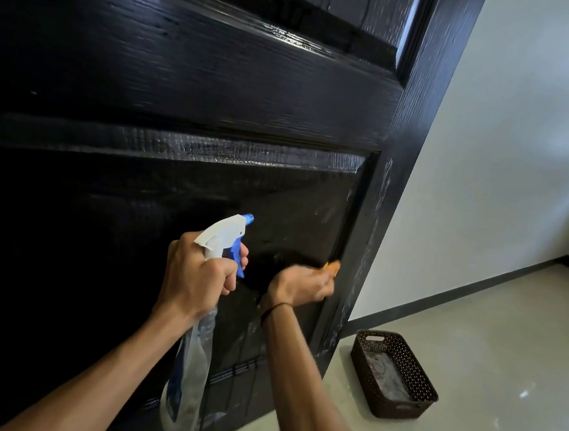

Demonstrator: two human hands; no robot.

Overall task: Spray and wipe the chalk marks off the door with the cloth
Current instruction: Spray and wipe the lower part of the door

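The clear plastic spray bottle with white-and-blue trigger head hangs lower centre, its neck gripped by the left hand, fingers curled on the trigger. The right hand pinches an orange cloth against the glossy black panelled door. Best wipe firmly along the right stile, centre right, where pale chalk smears remain.

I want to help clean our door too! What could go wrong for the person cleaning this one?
1. Drips already run down the wet door, so water may pool on the shiny floor and make it slippery.
2. The right hand shows only a corner of the orange cloth, so chalk marks on the door's edge may just smear.
3. The left hand aims the spray bottle close by and might wet the right hand.
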